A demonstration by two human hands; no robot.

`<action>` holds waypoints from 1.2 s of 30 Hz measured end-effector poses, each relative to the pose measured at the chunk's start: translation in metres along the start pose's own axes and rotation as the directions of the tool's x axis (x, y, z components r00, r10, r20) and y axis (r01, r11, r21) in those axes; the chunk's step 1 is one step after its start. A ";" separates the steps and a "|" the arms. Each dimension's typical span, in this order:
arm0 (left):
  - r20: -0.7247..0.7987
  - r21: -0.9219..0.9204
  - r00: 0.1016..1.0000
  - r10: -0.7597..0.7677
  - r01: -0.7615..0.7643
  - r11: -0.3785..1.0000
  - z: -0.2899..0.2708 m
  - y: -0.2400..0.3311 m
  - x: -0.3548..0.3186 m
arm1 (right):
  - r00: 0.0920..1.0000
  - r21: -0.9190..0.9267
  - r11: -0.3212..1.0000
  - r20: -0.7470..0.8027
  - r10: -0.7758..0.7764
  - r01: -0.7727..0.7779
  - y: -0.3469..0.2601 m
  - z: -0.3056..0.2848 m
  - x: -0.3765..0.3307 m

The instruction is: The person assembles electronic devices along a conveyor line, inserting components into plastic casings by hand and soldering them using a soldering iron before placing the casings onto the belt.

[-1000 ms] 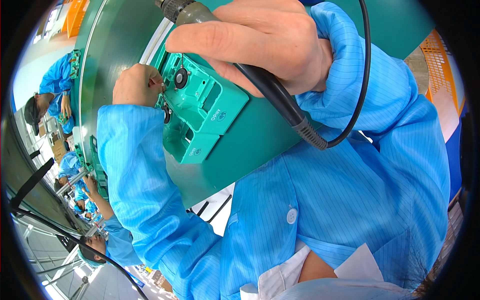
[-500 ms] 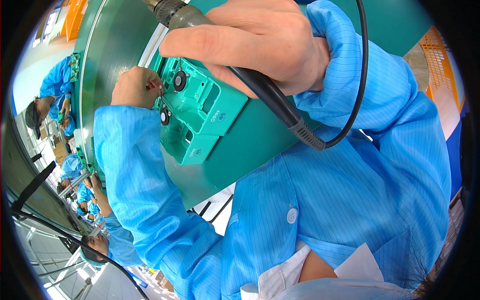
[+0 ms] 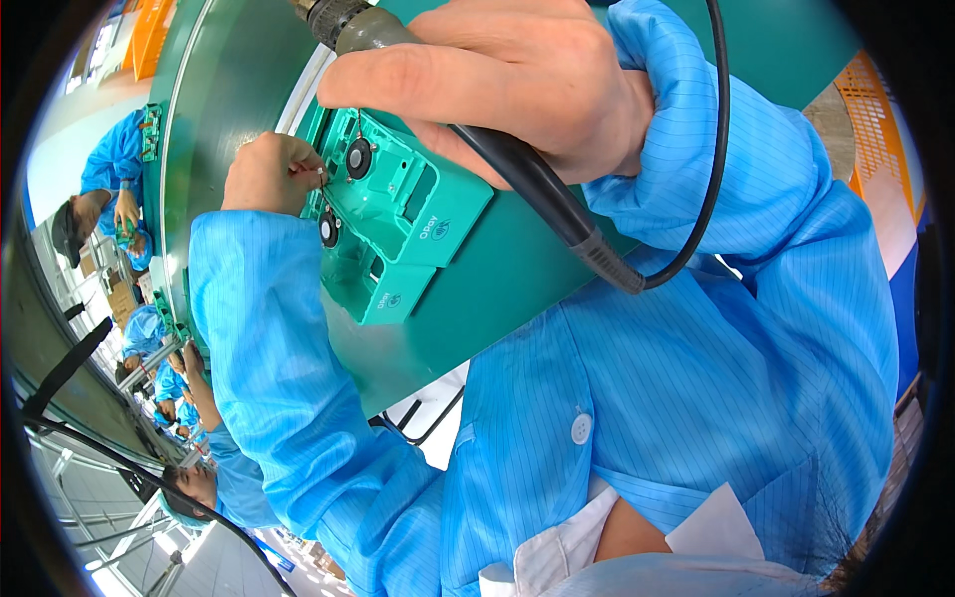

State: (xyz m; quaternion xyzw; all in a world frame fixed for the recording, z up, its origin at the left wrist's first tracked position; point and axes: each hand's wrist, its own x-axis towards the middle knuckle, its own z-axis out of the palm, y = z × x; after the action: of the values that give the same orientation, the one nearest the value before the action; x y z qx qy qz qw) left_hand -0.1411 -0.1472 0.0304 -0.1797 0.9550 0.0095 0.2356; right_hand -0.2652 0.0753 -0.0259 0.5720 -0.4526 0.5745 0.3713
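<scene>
My right hand point(image 3: 517, 90) is closed round a soldering iron point(image 3: 532, 194), with its black cable looping up past my right sleeve. The iron's metal collar points to the upper left, and its tip is out of view. My left hand point(image 3: 267, 174) pinches a thin wire point(image 3: 323, 183) at the edge of the green plastic housings. Two housings lie side by side, an upper one point(image 3: 445, 221) and a lower one point(image 3: 398, 298). Each holds a round black speaker, one higher point(image 3: 358, 158) and one lower point(image 3: 329, 230).
The parts lie on a green work surface point(image 3: 468, 318). A long bench line point(image 3: 214, 75) runs along the left, where several co-workers in blue point(image 3: 109, 159) sit. Orange crates stand at the far right point(image 3: 880, 119) and the upper left point(image 3: 149, 40).
Both hands keep nearly the same place and grip. The housings have shifted very slightly. A co-worker at the left has moved their hands.
</scene>
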 end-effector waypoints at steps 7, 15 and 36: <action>0.030 -0.005 1.000 0.003 -0.003 1.000 0.000 -0.001 0.002 | 0.992 0.020 0.999 0.122 0.023 -0.025 -0.003 -0.008 0.006; 0.034 0.017 0.999 0.020 -0.021 1.000 0.001 -0.002 0.003 | 0.990 -0.017 0.998 0.126 0.059 -0.057 -0.009 -0.009 0.010; 0.000 -0.057 1.000 0.015 -0.015 0.998 0.000 -0.006 0.004 | 0.997 0.006 1.000 0.078 -0.025 0.024 0.001 -0.003 0.002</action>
State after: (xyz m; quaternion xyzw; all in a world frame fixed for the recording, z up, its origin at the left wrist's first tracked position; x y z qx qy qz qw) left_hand -0.1422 -0.1539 0.0286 -0.1794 0.9556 0.0386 0.2305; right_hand -0.2672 0.0779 -0.0242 0.6003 -0.4583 0.5483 0.3591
